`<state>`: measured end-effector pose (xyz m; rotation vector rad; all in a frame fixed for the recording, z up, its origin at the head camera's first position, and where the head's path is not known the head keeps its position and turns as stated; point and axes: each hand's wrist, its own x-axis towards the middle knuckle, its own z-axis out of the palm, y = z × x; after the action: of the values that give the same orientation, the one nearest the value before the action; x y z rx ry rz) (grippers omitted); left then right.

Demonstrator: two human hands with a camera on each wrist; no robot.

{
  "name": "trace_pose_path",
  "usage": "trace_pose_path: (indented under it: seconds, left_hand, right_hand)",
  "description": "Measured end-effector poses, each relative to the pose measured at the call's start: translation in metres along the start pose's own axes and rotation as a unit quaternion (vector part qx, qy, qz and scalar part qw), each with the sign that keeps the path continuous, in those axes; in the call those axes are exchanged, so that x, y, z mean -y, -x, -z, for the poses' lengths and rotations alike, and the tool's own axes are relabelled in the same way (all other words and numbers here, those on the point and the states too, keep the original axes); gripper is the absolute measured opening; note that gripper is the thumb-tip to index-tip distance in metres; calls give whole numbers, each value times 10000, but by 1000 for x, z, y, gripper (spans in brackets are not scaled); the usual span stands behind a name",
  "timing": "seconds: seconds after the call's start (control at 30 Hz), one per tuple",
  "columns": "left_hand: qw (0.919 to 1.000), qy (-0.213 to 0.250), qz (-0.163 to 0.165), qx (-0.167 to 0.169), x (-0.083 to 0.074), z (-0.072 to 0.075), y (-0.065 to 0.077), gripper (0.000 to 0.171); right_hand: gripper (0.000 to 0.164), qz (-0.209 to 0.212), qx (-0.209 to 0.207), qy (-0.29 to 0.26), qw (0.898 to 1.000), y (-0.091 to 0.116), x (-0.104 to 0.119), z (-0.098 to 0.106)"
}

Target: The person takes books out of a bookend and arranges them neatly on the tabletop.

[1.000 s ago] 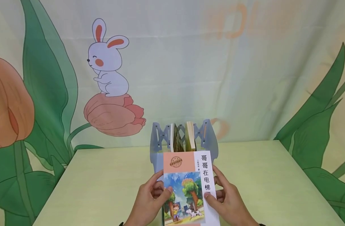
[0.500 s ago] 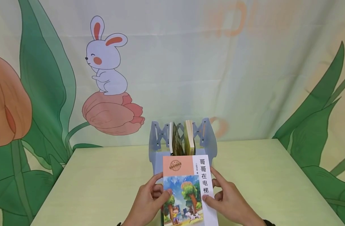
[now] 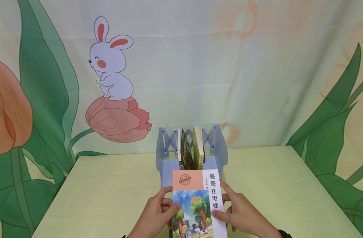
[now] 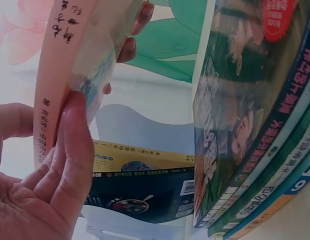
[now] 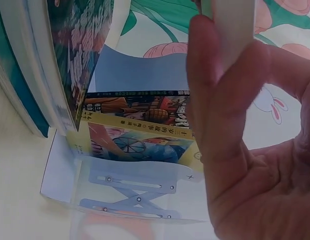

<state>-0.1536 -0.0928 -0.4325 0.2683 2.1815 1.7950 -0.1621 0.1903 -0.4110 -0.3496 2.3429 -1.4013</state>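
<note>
While upright books (image 3: pixel 198 145) stand in blue rack (image 3: pixel 221 147), left grip (image 3: pixel 155 211) and right grip (image 3: pixel 241 211) pinch pink-and-white book (image 3: pixel 195 201) by opposite edges.

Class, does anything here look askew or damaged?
Slightly askew: in the blue rack, the dark book and yellow book seem angled apart, not parallel, leaving a wedge-shaped gap. The pink-and-white book in hand shows no visible damage.

The dark paperback (image 3: pixel 186 152) stood left of the yellow paperback (image 3: pixel 198 147) in the blue lattice-backed bookstand (image 3: pixel 221 150), behind the peach-and-white rectangular paperback (image 3: pixel 194 198).
</note>
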Motion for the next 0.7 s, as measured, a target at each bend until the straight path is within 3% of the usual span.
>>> trace_pose_path:
  seconds: [0.2, 0.7]
  left_hand:
    - [9996, -206, 12, 168, 1, 0, -2, 73]
    - [9954, -452, 534, 654, 8, 3, -8, 86]
  right_hand:
    - [97, 37, 215, -37, 9998, -3, -2, 0]
    - [93, 19, 514, 313, 9982, -9, -14, -5]
